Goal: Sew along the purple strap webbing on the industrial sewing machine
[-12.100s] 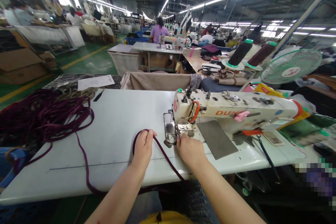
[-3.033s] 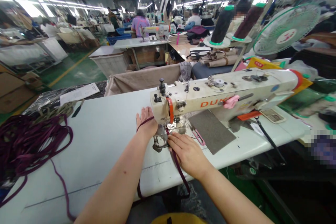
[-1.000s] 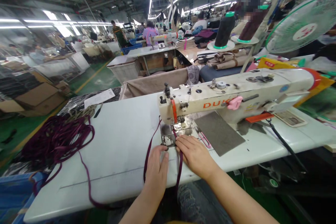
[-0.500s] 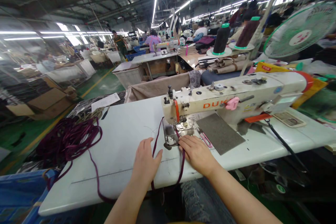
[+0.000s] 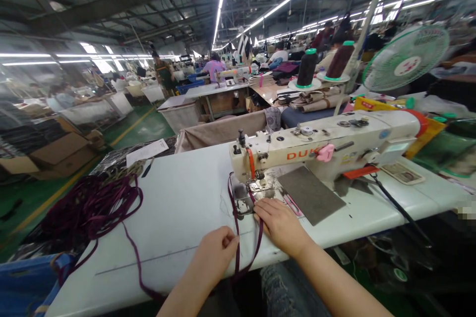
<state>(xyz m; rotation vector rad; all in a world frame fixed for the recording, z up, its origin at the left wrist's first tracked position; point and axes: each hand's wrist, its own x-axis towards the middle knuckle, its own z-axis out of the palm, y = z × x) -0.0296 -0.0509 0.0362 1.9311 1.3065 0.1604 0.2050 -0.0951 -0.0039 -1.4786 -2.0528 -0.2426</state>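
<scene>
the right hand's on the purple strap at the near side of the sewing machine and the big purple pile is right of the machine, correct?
Not quite: the head view shows the big purple pile to the left of the sewing machine, not the right. The right hand is indeed on the purple strap at its near side.

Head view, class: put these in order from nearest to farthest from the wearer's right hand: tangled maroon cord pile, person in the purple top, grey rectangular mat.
Nearest to the right hand first:
1. Grey rectangular mat: just to its right.
2. Tangled maroon cord pile: well off to the left.
3. Person in the purple top: far back in the workshop.
</scene>
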